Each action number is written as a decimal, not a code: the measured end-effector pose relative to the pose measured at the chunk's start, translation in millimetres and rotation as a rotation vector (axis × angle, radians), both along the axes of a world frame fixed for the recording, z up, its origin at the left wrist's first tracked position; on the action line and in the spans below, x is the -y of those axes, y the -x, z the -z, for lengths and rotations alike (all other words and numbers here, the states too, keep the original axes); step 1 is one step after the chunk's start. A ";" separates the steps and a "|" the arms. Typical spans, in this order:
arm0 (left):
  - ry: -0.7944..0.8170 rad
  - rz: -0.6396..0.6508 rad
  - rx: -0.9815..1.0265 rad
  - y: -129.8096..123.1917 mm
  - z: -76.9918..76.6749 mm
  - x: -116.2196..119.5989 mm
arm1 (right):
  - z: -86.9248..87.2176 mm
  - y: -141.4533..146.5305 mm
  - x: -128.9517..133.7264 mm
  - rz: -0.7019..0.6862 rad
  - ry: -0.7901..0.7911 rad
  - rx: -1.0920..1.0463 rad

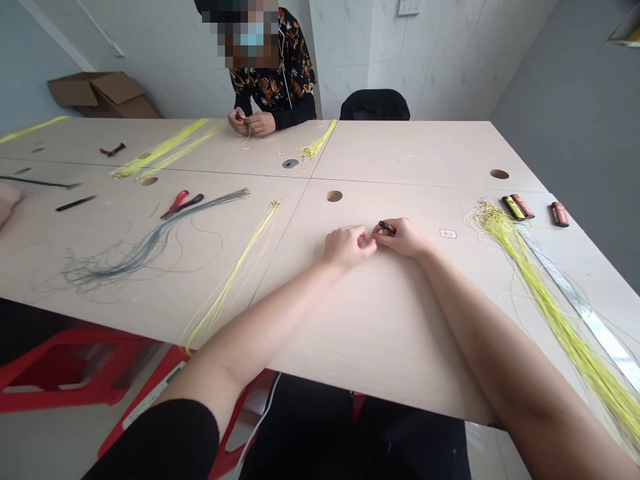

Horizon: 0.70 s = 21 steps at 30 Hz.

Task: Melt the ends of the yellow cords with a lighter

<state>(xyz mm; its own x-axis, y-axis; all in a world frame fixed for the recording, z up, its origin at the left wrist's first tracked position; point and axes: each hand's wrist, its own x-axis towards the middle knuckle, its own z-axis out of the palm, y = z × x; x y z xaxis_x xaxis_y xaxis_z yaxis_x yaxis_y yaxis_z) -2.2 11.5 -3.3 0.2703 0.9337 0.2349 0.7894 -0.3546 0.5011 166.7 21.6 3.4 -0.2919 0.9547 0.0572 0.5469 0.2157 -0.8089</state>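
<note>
My right hand (404,237) is closed round a small black rod-shaped thing (387,228), whose end pokes out between thumb and fingers. Its kind does not show. Close against it, fingertips nearly meeting, my left hand (347,245) is curled in a pinch. Whatever is in that pinch is too small to tell. Both hands rest low over the pale tabletop (360,320). Right of them lies a small red-edged label (448,234). A bundle of yellow cords (545,293) with gold-coloured ends stretches along the right side, and a thinner yellow bundle (245,257) lies to the left.
A steel ruler (580,297) and stubby red-and-black cylinders (560,215) lie at right. Grey strands (160,240), red-handled pliers (181,204) and a black slim tool (76,203) lie left. Across the table, a person's hands (257,123) work near more yellow cords (320,141). Holes (335,196) pierce the tabletop.
</note>
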 end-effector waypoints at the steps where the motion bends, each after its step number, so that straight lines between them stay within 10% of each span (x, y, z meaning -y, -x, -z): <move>1: 0.008 -0.010 0.002 0.1 0.1 -0.6 | -0.6 0.1 0.2 0.008 0.002 -0.007; 21: 0.001 0.038 0.006 -1.0 7.0 -4.4 | -2.9 -2.6 -0.7 0.013 0.053 -0.070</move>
